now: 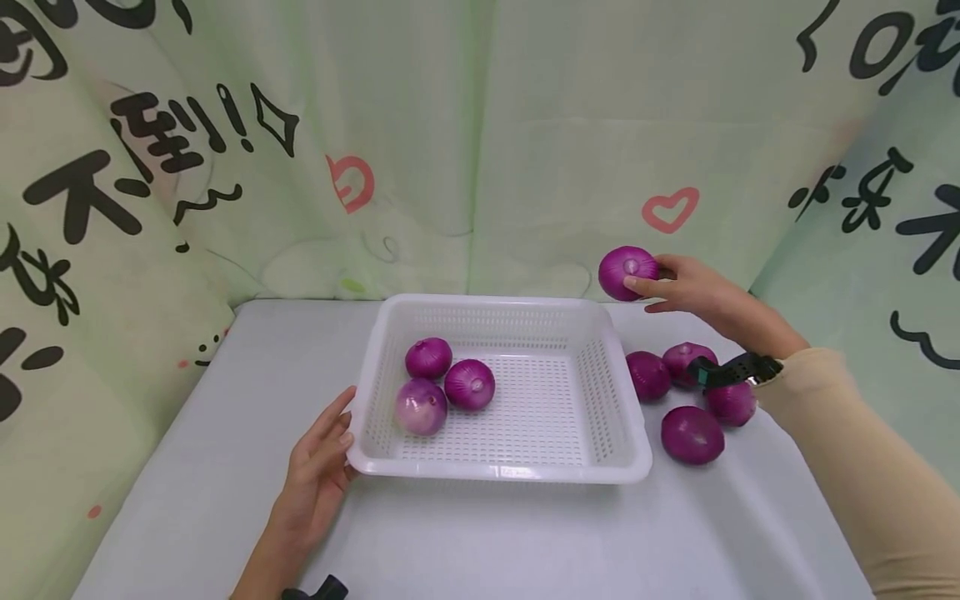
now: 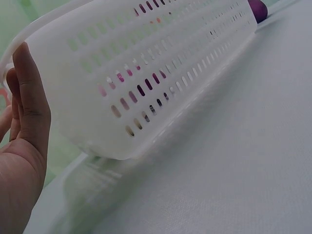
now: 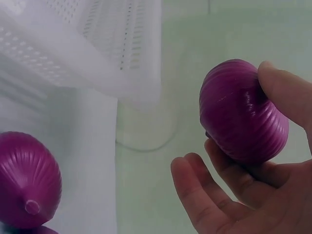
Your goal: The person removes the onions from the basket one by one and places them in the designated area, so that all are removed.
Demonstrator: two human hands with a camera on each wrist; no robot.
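Observation:
My right hand [image 1: 693, 292] holds a red onion [image 1: 628, 272] between thumb and fingers, up beyond the basket's far right corner. The right wrist view shows the thumb on one side of this onion [image 3: 243, 112] and fingers beneath it. A white plastic basket [image 1: 501, 472] with slotted walls sits on the table, with three red onions inside, at its left: one at the back [image 1: 428, 358], one to the right [image 1: 469, 384] and a paler one in front [image 1: 421, 407]. At the basket's left end, my left hand [image 1: 318, 475] rests its extended fingers against the wall, just under the rim.
Several more red onions [image 1: 692, 435] lie on the white table [image 1: 495, 542] right of the basket, partly behind the right wrist's dark band [image 1: 738, 369]. A pale green printed curtain [image 1: 480, 167] encloses the table at the back and sides.

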